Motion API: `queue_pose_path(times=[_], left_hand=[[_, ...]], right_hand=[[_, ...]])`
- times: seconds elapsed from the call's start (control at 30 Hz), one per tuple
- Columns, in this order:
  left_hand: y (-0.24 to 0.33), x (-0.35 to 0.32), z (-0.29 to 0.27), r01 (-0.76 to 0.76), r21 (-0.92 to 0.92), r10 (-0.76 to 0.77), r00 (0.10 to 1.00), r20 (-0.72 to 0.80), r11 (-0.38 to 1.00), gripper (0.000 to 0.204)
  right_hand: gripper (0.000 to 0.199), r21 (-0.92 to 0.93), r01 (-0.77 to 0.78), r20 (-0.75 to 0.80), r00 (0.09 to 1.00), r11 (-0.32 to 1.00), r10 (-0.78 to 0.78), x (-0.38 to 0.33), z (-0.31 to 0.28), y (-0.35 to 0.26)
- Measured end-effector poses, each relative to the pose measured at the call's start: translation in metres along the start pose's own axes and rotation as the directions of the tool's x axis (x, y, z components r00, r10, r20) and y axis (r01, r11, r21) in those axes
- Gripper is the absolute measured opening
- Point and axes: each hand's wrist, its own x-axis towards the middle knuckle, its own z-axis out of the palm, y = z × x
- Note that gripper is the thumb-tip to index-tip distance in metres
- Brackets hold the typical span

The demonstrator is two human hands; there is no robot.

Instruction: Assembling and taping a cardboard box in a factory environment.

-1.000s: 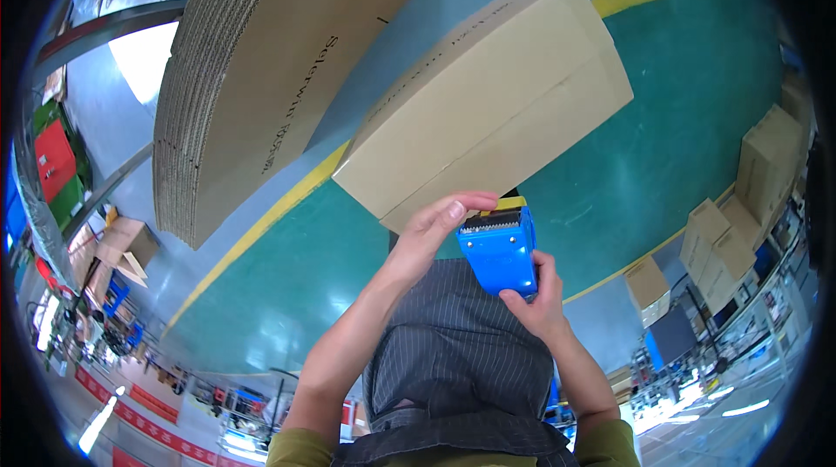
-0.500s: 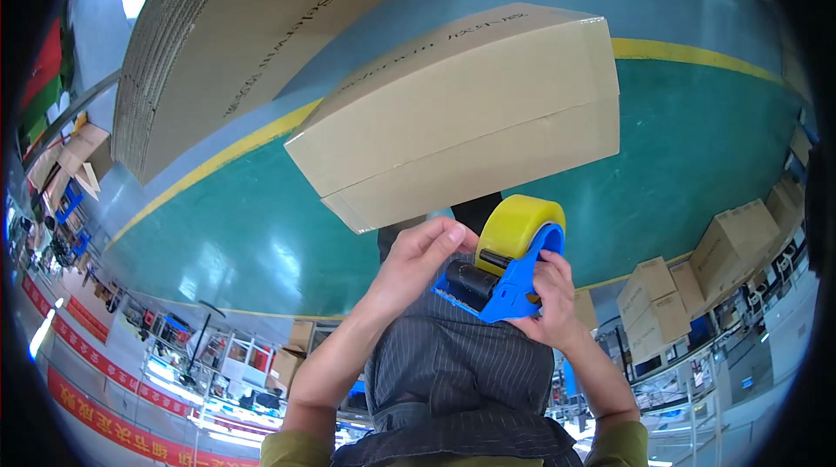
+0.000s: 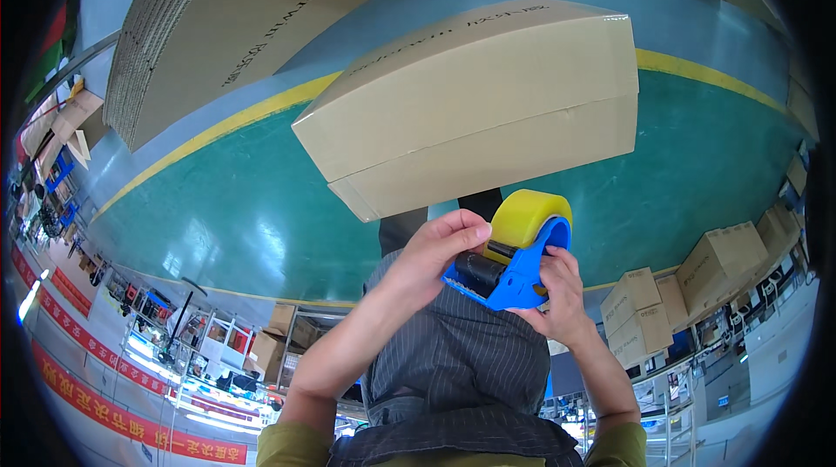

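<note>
My right hand [image 3: 562, 297] grips a blue tape dispenser [image 3: 522, 280] with its fingers wrapped round the handle side. A wide yellow tape roll [image 3: 529, 217] sits in it, above a dark roller [image 3: 480, 274]. At the roll's left side, my left hand [image 3: 441, 251] has thumb and forefinger pinched together against the tape near the roller. What lies between those fingertips is too small to make out. Just beyond both hands a large closed cardboard box [image 3: 496, 101] stands on the floor, its lengthwise seam facing me.
A thick stack of flattened cardboard [image 3: 200, 40] leans at the far left. Several boxes [image 3: 718, 262] stand at the right. The green floor [image 3: 226, 223] carries a yellow line [image 3: 209, 141]. Metal racks [image 3: 209, 354] and red banners [image 3: 131, 415] appear at the lower left.
My left thumb and forefinger have come closer in against the tape and roller. The dispenser has shifted slightly right and up in view, still in my right hand.
</note>
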Motion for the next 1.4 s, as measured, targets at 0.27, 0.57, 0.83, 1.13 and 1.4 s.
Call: queue_pose_path(times=[0.27,0.57,0.83,1.13,1.4], left_hand=[[-0.017,-0.020,-0.004,-0.518,0.119,0.528,0.846,-0.074,0.847,0.002],[-0.001,-0.018,-0.030,-0.344,-0.016,0.342,0.936,-0.087,0.939,0.030],[0.019,-0.008,-0.053,-0.064,-0.095,0.069,0.997,0.046,0.993,0.036],[0.025,-0.006,-0.074,0.096,-0.104,-0.079,0.984,0.159,0.990,0.032],[0.010,-0.006,-0.059,-0.259,0.150,0.270,0.961,-0.061,0.954,0.031]], right_hand=[[0.064,-0.006,0.029,0.144,0.989,1.000,-0.028,0.007,0.003,-0.008],[0.062,-0.075,0.068,0.157,0.986,0.995,-0.055,0.025,0.005,-0.014],[0.059,-0.136,0.100,0.222,0.973,0.986,-0.068,0.040,-0.001,-0.017],[0.061,-0.149,0.136,0.381,0.922,0.979,-0.070,0.048,-0.010,-0.018],[0.060,-0.172,0.111,0.301,0.952,0.979,-0.055,0.050,-0.003,-0.020]])
